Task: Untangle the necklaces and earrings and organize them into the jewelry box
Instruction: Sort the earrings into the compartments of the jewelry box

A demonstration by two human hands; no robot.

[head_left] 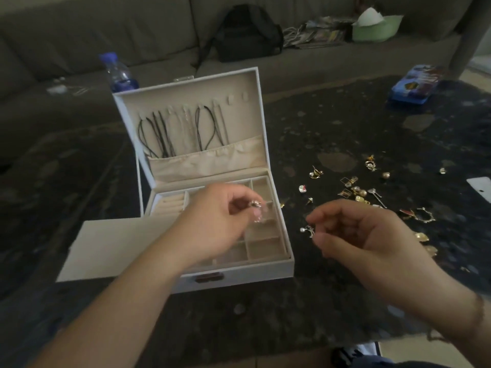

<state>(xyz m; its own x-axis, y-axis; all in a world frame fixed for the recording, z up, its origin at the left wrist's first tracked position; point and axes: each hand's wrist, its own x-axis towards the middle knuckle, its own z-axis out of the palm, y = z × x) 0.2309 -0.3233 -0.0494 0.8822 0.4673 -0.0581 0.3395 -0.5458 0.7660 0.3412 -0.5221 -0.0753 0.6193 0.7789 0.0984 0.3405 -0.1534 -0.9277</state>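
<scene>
The left hand [218, 221] pinches a small earring [255, 204] over the jewelry box [288, 258] compartments, and could drop it into the wrong one. At its 3 o'clock, the right hand [364, 240] pinches a pearl earring [308, 231] above the dark table [265, 328]; dropped there, it would be hard to spot.

Earrings [308, 230] in hand [356, 235], beside jewelry box [239, 269]

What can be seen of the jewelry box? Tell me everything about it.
The jewelry box is white outside with beige lining and stands open on the dark table. Its upright lid carries hooks hung with black cord necklaces above a fabric pocket. The base has ring rolls and small square compartments, with a dark clasp in front. The left hand, pinching an earring, hovers over the compartments.
</scene>
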